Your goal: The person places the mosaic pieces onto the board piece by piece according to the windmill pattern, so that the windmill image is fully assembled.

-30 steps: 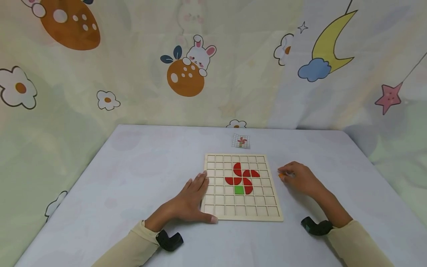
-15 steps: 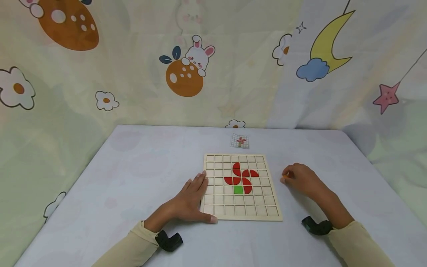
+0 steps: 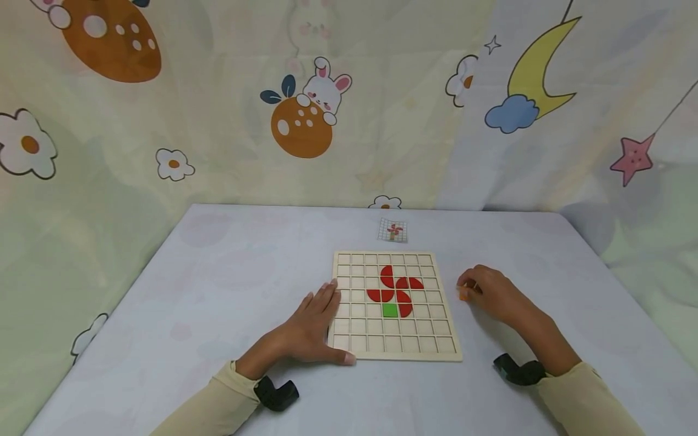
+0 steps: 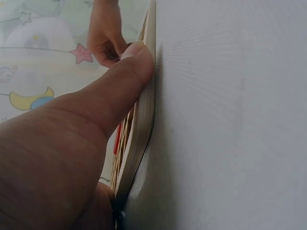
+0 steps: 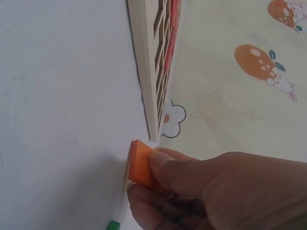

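Note:
A wooden grid board (image 3: 349, 342) lies flat on the table. Red quarter-round pieces (image 3: 404, 303) form a pinwheel in its cells, with one green square tile (image 3: 389, 310) below them. My left hand (image 3: 311, 330) rests at the board's left side, fingers straight along the edge and thumb (image 4: 136, 62) across the front left corner. Right of the board, my right hand (image 3: 489, 293) pinches an orange square block (image 5: 140, 165) between thumb and fingers, close over the table. Part of that block is hidden by the thumb.
A small picture card (image 3: 392, 231) with a red pinwheel on a grid lies behind the board. At the bottom of the right wrist view, a bit of a green piece (image 5: 113, 225) shows near the fingers. A printed cloth (image 3: 229, 121) hangs behind the table (image 3: 245, 254).
My right hand drew slightly away from the board, then came slightly back, and the orange block has turned in its fingers. The left hand and the board stay in place.

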A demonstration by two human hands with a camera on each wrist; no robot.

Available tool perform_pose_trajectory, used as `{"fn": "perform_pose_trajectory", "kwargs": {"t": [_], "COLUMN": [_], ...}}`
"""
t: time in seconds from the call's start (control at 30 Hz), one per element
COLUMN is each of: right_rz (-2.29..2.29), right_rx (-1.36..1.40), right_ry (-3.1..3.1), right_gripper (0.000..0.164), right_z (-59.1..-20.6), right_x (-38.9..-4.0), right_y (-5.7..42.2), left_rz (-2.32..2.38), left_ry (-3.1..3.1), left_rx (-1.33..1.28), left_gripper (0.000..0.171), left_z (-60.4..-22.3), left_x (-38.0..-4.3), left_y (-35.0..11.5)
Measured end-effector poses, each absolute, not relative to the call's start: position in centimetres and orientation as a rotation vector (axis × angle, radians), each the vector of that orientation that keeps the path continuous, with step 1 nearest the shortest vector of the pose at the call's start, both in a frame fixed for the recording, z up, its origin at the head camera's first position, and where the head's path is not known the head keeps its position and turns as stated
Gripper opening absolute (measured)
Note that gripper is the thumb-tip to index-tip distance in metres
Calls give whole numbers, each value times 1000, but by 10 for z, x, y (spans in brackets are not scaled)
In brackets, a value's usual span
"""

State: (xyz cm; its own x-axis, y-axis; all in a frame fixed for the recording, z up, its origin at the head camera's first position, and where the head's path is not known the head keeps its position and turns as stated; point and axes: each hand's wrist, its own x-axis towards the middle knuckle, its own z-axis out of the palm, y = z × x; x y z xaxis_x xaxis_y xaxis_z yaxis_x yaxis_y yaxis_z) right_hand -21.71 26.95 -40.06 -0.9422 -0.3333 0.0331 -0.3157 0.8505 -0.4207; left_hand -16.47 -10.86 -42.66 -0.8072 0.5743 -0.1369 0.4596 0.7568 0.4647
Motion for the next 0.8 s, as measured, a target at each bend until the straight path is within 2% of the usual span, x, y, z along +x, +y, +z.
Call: {"fn": "perform_pose_trajectory", "kwargs": {"t": [0.43,0.8], "right_rz": [-843,-966], "right_rx": [-612,-738], "right_ry": [2954,2866], "right_gripper": [21,19], "right_z": [-388,-387], "right_x": [-211,-201], "right_y": [255,224], "left_rz": [604,602], "left_ry": [2682,2696], "left_rx": [804,815], "left_gripper": [123,124], "left_z": [-427,-429], "left_x": [-164,-166], "left_y": [-108,-109]}}
